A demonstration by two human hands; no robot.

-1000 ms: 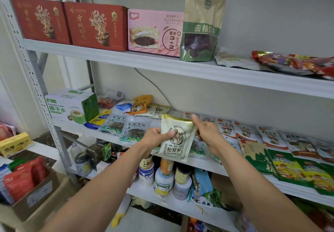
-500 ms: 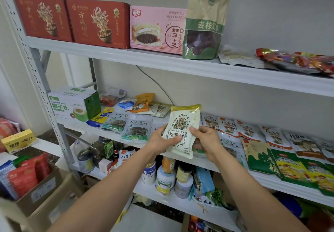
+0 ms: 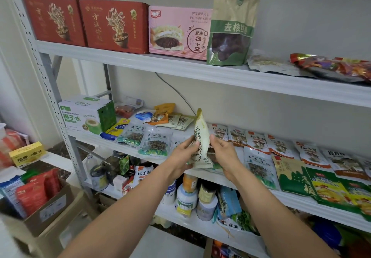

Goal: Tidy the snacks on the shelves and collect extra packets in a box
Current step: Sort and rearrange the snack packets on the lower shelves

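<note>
Your two bare arms reach forward from the bottom of the view. Your left hand [image 3: 181,157] and your right hand [image 3: 222,153] both hold one packet [image 3: 200,143] between them. The left fingers curl on its left side and the right hand pinches its right side. The packet is creamy white with a yellow top. It stands up tall and is turned so you mostly see its thin edge (the writing on it runs sideways). It is up in the air, just in front of the middle shelf [image 3: 261,194], not lying on it.

Down at your left is a cardboard box [image 3: 54,213] with red packets [image 3: 38,191] standing in it. Under your hands, on the lower shelf [image 3: 192,224], jars [image 3: 187,197] stand close together.

On the middle shelf many flat packets lie side by side. Green and white packets [image 3: 155,143] are just left of your hands, and mushroom packets [image 3: 257,139] run in a row to the right. At the left end sits a white and green carton [image 3: 86,115] with a coconut on it.

Farthest away, on the top shelf [image 3: 180,67], two red boxes [image 3: 112,26] stand touching, then a pink box [image 3: 178,32], then a tall brown and green bag [image 3: 232,26] standing upright just beside it. Some flat bags [image 3: 331,67] lie to the right
</note>
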